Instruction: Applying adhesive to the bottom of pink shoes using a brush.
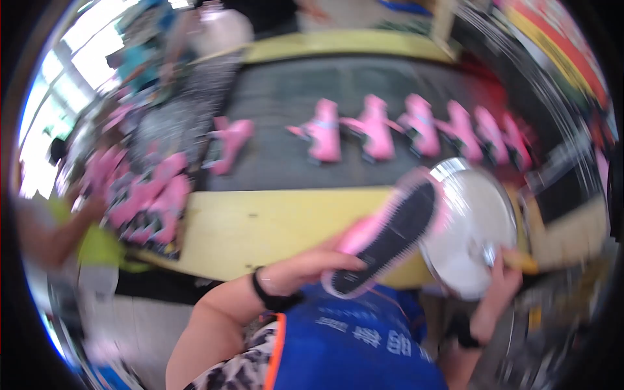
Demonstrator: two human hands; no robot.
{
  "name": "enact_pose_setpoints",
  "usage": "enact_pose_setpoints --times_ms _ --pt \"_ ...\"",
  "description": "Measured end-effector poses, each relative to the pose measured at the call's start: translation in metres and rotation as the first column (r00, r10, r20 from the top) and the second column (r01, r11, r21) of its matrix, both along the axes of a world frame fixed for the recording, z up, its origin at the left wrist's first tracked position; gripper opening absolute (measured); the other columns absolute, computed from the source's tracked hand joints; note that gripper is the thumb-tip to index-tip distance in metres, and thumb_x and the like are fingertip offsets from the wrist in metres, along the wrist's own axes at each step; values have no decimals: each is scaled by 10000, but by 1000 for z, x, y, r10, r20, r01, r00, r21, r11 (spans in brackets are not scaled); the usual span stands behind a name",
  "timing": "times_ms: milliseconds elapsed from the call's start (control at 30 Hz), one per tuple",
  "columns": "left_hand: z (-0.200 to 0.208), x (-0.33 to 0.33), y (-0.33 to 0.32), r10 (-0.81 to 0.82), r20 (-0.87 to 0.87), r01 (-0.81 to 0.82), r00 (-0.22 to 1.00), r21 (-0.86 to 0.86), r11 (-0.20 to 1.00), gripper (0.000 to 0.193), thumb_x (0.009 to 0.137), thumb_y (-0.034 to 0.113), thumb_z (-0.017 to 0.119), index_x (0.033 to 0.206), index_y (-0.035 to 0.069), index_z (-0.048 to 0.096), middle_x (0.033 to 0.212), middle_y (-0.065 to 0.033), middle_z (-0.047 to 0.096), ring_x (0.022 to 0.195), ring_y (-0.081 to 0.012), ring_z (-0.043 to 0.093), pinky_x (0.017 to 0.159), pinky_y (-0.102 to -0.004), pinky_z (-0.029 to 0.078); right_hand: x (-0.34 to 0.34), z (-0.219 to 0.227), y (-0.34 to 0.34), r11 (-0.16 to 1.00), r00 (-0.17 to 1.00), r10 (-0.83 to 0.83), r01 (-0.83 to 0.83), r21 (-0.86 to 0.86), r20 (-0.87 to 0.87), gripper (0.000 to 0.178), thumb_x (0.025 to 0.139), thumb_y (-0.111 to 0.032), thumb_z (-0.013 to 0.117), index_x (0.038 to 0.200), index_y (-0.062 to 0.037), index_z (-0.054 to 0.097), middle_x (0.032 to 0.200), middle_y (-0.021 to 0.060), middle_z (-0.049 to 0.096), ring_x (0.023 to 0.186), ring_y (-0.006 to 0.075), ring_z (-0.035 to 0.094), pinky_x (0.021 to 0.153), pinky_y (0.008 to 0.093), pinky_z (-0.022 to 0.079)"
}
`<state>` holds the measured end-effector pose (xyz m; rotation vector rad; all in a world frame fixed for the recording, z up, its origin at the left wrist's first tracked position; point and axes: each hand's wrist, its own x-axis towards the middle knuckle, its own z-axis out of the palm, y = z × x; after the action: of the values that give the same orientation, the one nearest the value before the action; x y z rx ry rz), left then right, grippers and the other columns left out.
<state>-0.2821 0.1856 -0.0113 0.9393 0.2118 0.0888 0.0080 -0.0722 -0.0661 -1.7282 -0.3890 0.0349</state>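
My left hand point(315, 263) is closed around a pink shoe upper point(351, 242), whose black stitched underside faces up. The shoe slants over the table edge in front of my blue apron. My right hand point(502, 281) grips what looks like a brush point(519, 261) with a yellow handle. Its metal end sits over a round white pan point(465, 214) with a shiny rim. Blur hides the bristles and what lies in the pan. The shoe's far end comes close to the pan's left side.
Several pink shoe uppers point(376, 130) stand in a row on the dark conveyor belt point(273, 84), with a yellow ledge point(260, 214) on my side. At left, more pink uppers point(153, 195) are piled beside a person's arm point(58, 227). Another person point(140, 58) is farther back.
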Motion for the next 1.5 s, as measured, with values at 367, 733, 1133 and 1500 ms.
enact_pose_setpoints --times_ms 367,733,1133,1500 --pt "27 103 -61 -11 -217 45 976 152 987 945 742 286 645 1559 -31 290 1510 -194 459 1390 -268 475 1165 -366 337 76 25 -25 892 971 135 -33 -450 197 202 837 -131 804 958 -12 696 801 87 715 699 176 690 638 290 528" --pt "44 141 -56 -169 -275 198 947 82 977 876 784 245 615 1544 -51 296 1479 -200 483 1374 -263 483 1167 -362 341 84 58 -33 915 958 83 35 -402 273 187 816 -127 815 940 -32 711 864 110 708 747 247 699 674 320 532" --pt "66 178 -57 -295 -427 365 855 91 926 846 790 214 629 1526 -58 311 1417 -213 521 1334 -261 513 1136 -343 369 67 110 -28 850 594 508 -463 -250 624 287 672 -114 822 948 -100 745 913 46 676 846 234 657 696 342 543" --pt "70 171 -62 -304 -429 334 851 -6 943 882 767 224 628 1531 -74 305 1432 -200 521 1333 -254 519 1136 -328 369 79 88 -40 924 787 381 -308 -226 485 227 753 -52 821 967 -80 749 910 64 667 829 246 642 712 337 510"
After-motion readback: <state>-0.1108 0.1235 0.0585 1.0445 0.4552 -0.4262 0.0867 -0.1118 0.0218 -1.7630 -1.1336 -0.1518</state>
